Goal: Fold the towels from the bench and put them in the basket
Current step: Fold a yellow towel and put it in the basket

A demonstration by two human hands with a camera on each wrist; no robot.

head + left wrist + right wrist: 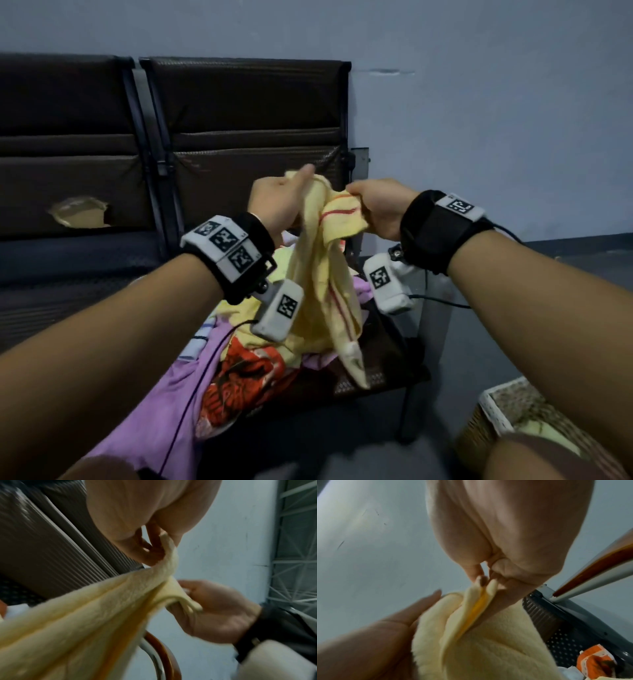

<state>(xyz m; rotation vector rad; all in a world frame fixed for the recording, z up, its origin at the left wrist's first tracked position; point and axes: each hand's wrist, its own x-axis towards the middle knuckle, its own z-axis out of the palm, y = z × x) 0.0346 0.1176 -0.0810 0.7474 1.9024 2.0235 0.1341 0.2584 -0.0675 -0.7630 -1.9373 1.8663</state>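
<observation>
A person's left hand (274,202) and right hand (375,205) each pinch the top edge of a yellow towel (322,274), lifted above the heap of towels (236,363) on the bench (68,253), apparently hunting for corners so it hangs flat for folding. The basket (493,407) waits at lower right.

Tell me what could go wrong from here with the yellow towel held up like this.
The yellow towel hangs bunched, both hands close together, so a fold started now would likely come out crooked. The right hand only pinches an edge at its fingertips; it may slip. The tail dangles by the towel pile and could drag one off the bench.
</observation>
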